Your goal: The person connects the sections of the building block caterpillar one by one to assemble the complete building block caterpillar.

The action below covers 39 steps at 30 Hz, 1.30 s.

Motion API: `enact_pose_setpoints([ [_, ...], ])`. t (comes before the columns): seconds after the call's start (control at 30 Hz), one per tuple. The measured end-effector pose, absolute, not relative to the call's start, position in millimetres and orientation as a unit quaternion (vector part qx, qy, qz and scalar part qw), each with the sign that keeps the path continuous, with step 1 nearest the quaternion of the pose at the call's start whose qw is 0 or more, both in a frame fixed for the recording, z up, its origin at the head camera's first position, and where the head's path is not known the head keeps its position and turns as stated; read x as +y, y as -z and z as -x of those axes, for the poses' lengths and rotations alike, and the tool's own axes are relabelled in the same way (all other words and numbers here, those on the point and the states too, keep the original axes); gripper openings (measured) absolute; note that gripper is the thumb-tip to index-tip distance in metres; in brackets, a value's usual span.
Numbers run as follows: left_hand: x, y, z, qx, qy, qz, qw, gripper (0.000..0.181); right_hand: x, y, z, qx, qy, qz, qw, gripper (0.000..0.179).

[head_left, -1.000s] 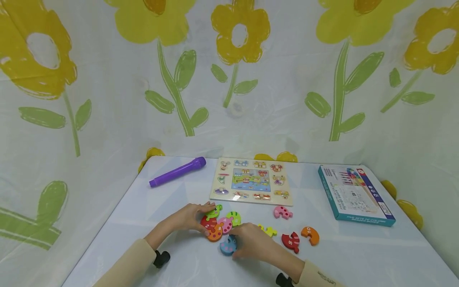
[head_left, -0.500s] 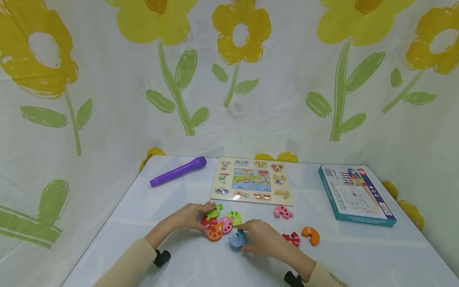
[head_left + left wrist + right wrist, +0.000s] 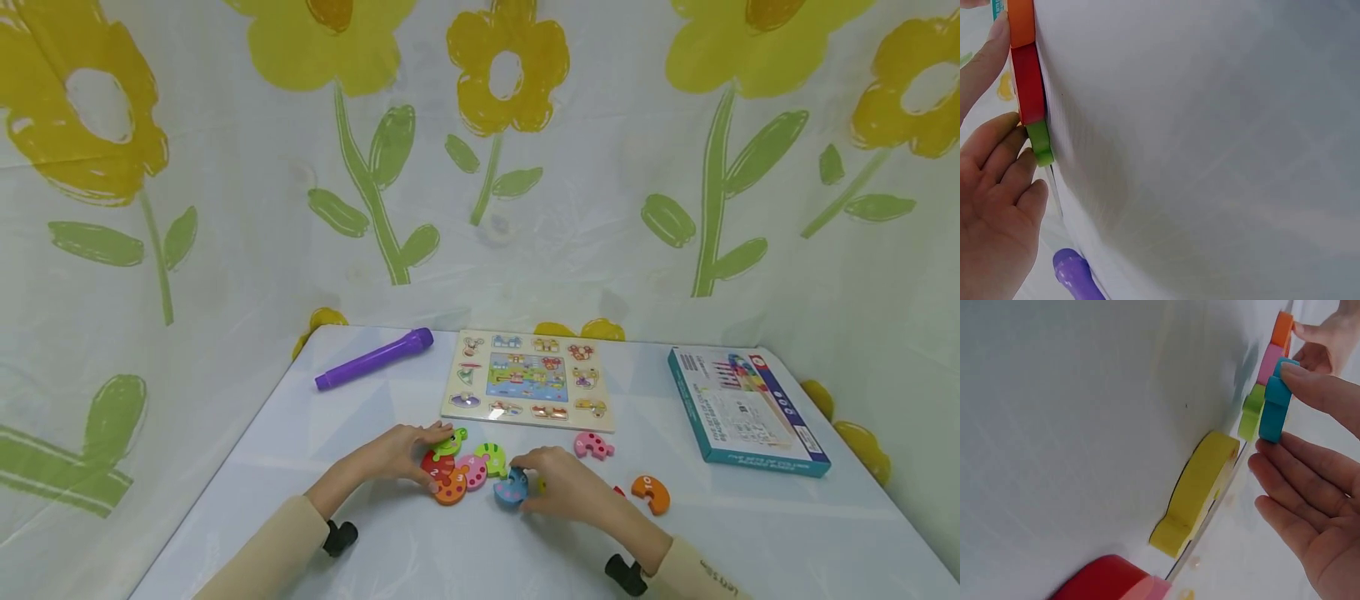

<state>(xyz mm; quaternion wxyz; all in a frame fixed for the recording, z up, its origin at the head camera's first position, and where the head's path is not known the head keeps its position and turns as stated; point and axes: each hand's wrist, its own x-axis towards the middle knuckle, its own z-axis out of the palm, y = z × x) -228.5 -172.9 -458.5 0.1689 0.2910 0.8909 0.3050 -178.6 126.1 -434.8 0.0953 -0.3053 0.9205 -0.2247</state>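
Note:
Numbered wooden puzzle pieces lie joined in a curved chain: a green head with an eye (image 3: 453, 440), a red piece (image 3: 435, 463), an orange piece (image 3: 451, 488), a pink piece (image 3: 475, 472) and a light green piece (image 3: 492, 459). My left hand (image 3: 397, 454) holds the chain's left end, thumb on the orange piece, fingers at the red piece and green head. Between thumb and fingertips, my right hand (image 3: 564, 483) pinches a blue puzzle piece (image 3: 510, 490), raised slightly above the table in the right wrist view and just right of the chain. A yellow piece (image 3: 1200, 481) is mostly hidden behind that hand.
Right of my right hand lie a pink piece (image 3: 593, 445), an orange piece (image 3: 651, 495) and a red piece (image 3: 1107, 581). Farther back are a wooden picture board (image 3: 527, 417), a purple toy microphone (image 3: 375, 359) and a teal-edged box (image 3: 742, 412). A flowered cloth (image 3: 570, 250) hangs behind.
My right hand has moved right and a little away from me, carrying the blue puzzle piece. It now covers most of the yellow and red pieces in the head view. My left hand stays put.

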Motion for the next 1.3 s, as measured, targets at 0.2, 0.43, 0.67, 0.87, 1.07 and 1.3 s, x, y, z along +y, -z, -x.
enact_pose_setpoints([
  [0.2,-172.9,458.7,228.2,0.891,-0.305,-0.288,0.170,0.081,125.7,433.8,182.4,0.921,0.229,0.304,0.084,0.051],
  [0.43,-173.0,459.3,227.4,0.893,-0.306,-0.282,0.172,0.082,123.3,434.4,185.4,0.920,0.225,0.311,0.078,0.051],
  [0.67,-173.0,460.0,227.6,0.891,-0.309,-0.284,0.172,0.081,120.8,439.0,189.7,0.920,0.223,0.314,0.076,0.052],
  [0.87,-172.9,459.9,227.6,0.890,-0.310,-0.287,0.170,0.081,119.4,440.6,190.5,0.923,0.222,0.307,0.074,0.051],
  [1.07,-171.8,458.7,227.1,0.890,-0.313,-0.283,0.173,0.082,117.8,440.3,191.2,0.927,0.217,0.295,0.088,0.051],
  [1.3,-171.4,458.0,227.1,0.891,-0.313,-0.280,0.173,0.082,119.2,440.5,190.6,0.928,0.220,0.289,0.089,0.053],
])
